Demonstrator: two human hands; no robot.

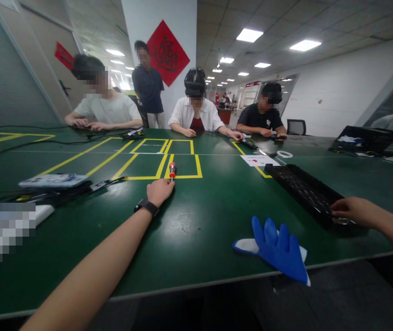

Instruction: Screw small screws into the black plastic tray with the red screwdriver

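My left hand [161, 191], with a dark watch on the wrist, is stretched forward over the table. Its fingers are closed at the metal shaft of a screwdriver [172, 170], whose red handle points away from me. On the right, my right hand [360, 211] reaches into the near end of a long black tray [294, 195]. The thumb and fingers of that hand are pinched together among small shiny things in the tray; what they hold, if anything, I cannot make out. A blue and white glove [279, 246] lies between my hands, at the table's near edge.
The green table [213, 207] carries yellow tape outlines [182, 176]. Cables and a pale flat box [56, 180] lie on the left. A printed sheet [260, 160] and a white ring [284, 154] are beyond the tray. Several people are across the table, one holding a tool.
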